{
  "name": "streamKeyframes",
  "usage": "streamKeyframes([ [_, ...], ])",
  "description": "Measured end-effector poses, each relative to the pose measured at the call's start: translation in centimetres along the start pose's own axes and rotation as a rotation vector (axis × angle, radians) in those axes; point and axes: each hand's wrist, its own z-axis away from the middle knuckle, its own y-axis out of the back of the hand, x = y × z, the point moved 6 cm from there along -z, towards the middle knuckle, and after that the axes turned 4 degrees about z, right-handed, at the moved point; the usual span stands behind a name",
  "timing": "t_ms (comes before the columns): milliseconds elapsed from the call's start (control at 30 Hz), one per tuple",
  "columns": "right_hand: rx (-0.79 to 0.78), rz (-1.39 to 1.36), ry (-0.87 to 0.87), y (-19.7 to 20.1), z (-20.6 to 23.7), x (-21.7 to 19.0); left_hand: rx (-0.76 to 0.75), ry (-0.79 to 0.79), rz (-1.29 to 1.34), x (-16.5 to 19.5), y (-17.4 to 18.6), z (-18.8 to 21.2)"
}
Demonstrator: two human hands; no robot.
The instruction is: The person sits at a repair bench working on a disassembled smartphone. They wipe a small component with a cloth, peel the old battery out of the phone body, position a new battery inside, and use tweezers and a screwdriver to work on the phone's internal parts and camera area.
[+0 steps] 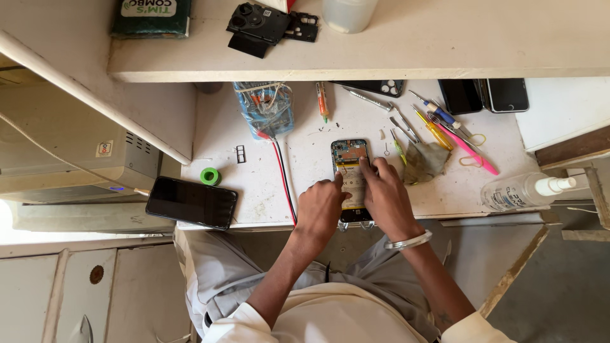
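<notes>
Phone (pixel 349 166), back off, lies on desk (pixel 305 159); left hand (pixel 321 206) and right hand (pixel 384 197) press fingertips on it, grip unclenched. Cloth (pixel 422 162), screwdrivers (pixel 438 130) just right; red-black wires (pixel 284 178) left.

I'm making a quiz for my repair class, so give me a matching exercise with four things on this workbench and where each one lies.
Things:
1. opened phone
2. black phone
3. green tape roll
4. spray bottle

Places:
A. lying on its side at the table's right edge
B. under the left hand and right hand
C. overhanging the table's front left corner
D. just above the black phone

Pairs: 1-B, 2-C, 3-D, 4-A
</notes>
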Motion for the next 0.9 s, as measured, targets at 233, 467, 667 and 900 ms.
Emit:
streamKeyframes([
  [233, 0.001, -0.029, 0.011, 0.4, 0.2, -0.4, 0.262, -0.246, -0.228, 3.3, 0.1, 2.8],
  [467, 0.028, -0.178, 0.053, 0.8, 0.0, 0.1, 0.307, -0.399, -0.319, 5.3, -1.0, 3.2],
  [667, -0.026, -0.219, 0.049, 1.2, 0.0, 0.1, 0.209, -0.401, -0.47, 5.8, -1.8, 2.3],
  [900, -0.07, -0.207, 0.081, 1.4, -0.5, 0.2, 0.101, -0.388, -0.431, 5.9, -1.9, 1.7],
])
